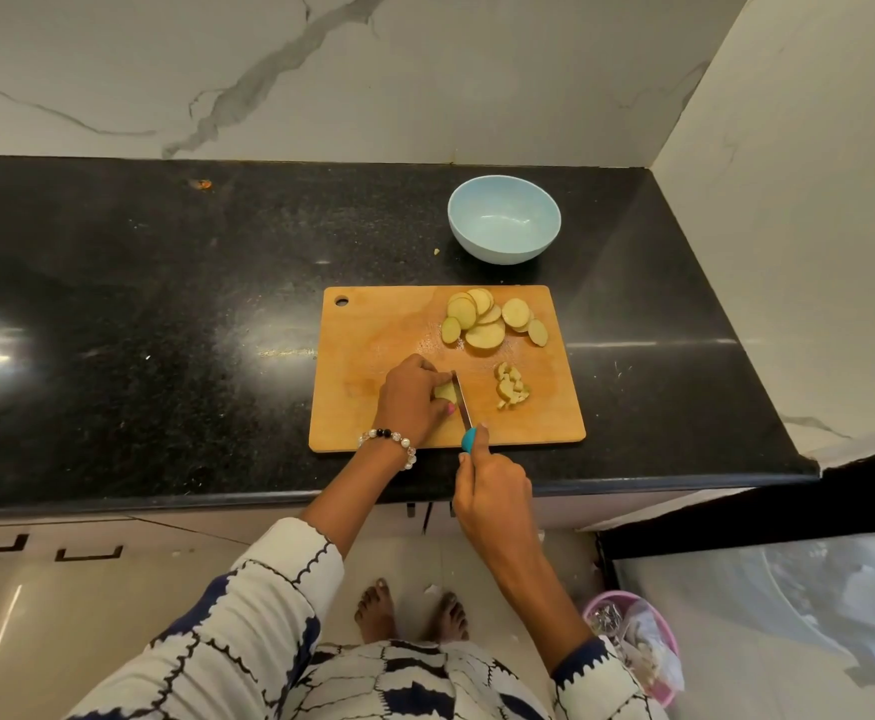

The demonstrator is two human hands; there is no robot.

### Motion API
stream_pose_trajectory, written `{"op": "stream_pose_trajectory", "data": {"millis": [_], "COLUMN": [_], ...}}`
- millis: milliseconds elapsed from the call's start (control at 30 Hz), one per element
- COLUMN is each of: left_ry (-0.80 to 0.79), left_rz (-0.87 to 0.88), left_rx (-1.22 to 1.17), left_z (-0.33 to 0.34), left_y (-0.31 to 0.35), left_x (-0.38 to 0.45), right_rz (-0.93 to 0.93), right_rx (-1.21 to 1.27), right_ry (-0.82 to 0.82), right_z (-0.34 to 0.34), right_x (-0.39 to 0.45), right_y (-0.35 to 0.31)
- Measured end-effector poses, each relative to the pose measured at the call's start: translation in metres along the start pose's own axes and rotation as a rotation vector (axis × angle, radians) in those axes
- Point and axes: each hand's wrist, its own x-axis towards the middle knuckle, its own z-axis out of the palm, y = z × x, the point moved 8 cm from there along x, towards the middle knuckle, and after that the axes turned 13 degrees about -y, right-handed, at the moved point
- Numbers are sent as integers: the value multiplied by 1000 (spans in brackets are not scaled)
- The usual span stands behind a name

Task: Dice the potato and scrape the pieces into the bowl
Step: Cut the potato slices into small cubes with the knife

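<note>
A wooden cutting board lies on the black counter. Several round potato slices are piled at its far right. A small heap of diced pieces sits right of the knife. My left hand presses down on a potato slice near the board's front. My right hand grips the blue handle of a knife, whose blade rests against that slice on its right side. The light blue bowl stands empty beyond the board, apart from it.
The black counter ends at a marble wall behind and a side wall on the right. A small orange scrap lies far left at the back. On the floor at lower right stands a pink bin.
</note>
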Motion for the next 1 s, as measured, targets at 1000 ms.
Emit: {"op": "stream_pose_trajectory", "data": {"millis": [1000], "left_ry": [37], "left_rz": [-90], "left_rx": [-164], "left_z": [0], "left_y": [-10], "left_x": [-5], "right_rz": [18], "right_rx": [-18], "right_ry": [-24], "right_z": [-6], "right_x": [-9], "right_y": [-9]}}
